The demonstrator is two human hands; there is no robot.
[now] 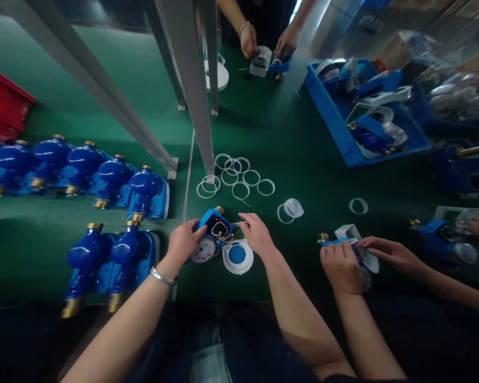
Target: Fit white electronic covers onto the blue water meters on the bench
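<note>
Several posts [189, 80] stand on a green tabletop [271, 127]

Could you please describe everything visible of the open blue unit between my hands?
The open blue unit sits angled over the green table, its brass-coloured fitting pointing away. The housing looks like plastic; inside, a pale outline shows against black. Your left hand holds its left side; whether the right hand touches is unclear.
</note>
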